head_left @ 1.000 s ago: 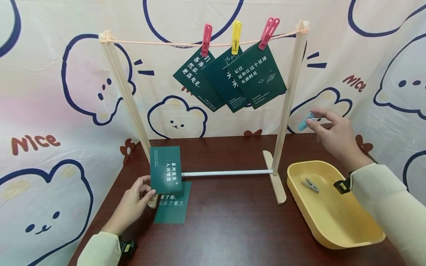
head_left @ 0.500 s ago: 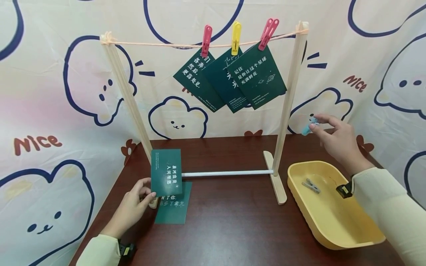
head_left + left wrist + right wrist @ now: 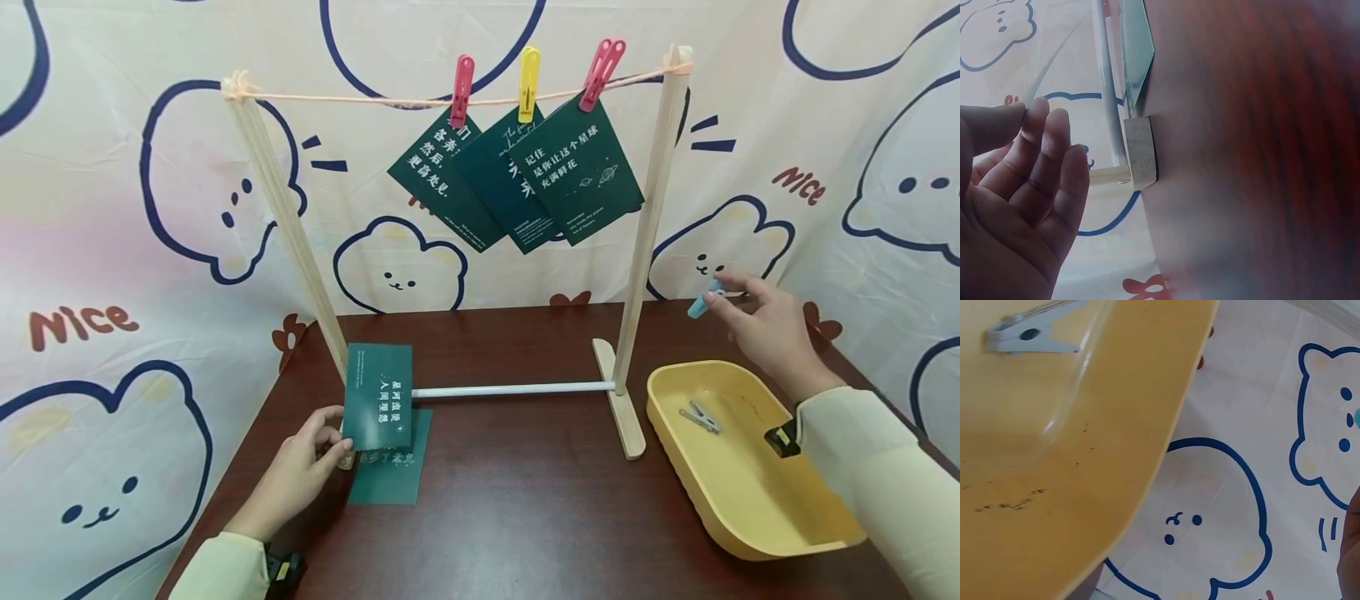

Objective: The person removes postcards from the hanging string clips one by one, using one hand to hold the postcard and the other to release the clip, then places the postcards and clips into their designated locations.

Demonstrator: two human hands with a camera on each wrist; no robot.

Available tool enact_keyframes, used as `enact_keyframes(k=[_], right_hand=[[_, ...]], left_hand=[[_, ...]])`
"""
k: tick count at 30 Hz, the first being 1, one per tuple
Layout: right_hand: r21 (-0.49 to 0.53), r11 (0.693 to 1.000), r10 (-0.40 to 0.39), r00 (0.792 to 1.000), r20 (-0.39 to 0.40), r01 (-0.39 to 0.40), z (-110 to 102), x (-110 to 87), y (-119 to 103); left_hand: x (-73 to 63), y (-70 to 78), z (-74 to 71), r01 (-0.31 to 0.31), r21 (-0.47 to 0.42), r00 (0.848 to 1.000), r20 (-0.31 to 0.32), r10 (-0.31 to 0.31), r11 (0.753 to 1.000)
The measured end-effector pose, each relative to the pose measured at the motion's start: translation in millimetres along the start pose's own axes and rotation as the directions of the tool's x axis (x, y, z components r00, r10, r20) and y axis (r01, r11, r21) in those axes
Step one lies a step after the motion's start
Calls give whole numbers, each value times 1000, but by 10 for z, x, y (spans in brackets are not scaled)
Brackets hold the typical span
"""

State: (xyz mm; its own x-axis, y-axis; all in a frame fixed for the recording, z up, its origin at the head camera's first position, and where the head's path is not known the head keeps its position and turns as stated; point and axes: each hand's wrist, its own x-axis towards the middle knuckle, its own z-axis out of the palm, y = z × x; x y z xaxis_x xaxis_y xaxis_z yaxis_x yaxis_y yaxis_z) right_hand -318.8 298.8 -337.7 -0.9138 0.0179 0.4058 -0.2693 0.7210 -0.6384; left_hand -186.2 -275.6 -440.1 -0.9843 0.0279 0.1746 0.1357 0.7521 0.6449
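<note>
My left hand (image 3: 296, 471) pinches the lower left corner of a dark green card (image 3: 378, 392) printed with white writing. In the left wrist view the card (image 3: 1060, 53) shows nearly edge-on between thumb and fingertips. Beneath it, a second green card (image 3: 386, 483) lies on the table, partly covered. My right hand (image 3: 772, 333) pinches a light blue clothespin (image 3: 705, 300) above the far end of the yellow tray (image 3: 757, 533). Three green cards hang from a string (image 3: 337, 98), held by a pink clothespin (image 3: 462, 92), a yellow clothespin (image 3: 528, 83) and pink pegs (image 3: 602, 75) at the right.
The string runs between two wooden posts (image 3: 651, 217), joined low down by a white rod (image 3: 517, 389). A grey clothespin (image 3: 701, 417) lies in the tray. A cartoon-printed cloth (image 3: 187, 350) encloses the dark brown table (image 3: 517, 517) at the back and sides.
The card in my left hand has sunk a little, covering more of the card beneath. My right hand has drifted slightly down and right with the light blue clothespin.
</note>
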Motion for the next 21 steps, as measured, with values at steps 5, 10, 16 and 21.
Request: enact_keyframes(k=[5, 10, 16, 21], right_hand=[[-3, 1000, 21, 999, 24, -21, 22, -17, 84], [-18, 999, 28, 999, 30, -27, 33, -43, 146], [-43, 999, 30, 999, 21, -29, 13, -79, 199], [-57, 997, 56, 998, 21, -55, -14, -116, 235]], left_hand=[[-17, -9, 12, 23, 1, 1000, 20, -23, 1000], [-29, -3, 7, 20, 10, 999, 27, -20, 1000], [-34, 3, 7, 23, 21, 999, 47, -24, 1000], [-36, -5, 16, 18, 35, 998, 59, -20, 999]])
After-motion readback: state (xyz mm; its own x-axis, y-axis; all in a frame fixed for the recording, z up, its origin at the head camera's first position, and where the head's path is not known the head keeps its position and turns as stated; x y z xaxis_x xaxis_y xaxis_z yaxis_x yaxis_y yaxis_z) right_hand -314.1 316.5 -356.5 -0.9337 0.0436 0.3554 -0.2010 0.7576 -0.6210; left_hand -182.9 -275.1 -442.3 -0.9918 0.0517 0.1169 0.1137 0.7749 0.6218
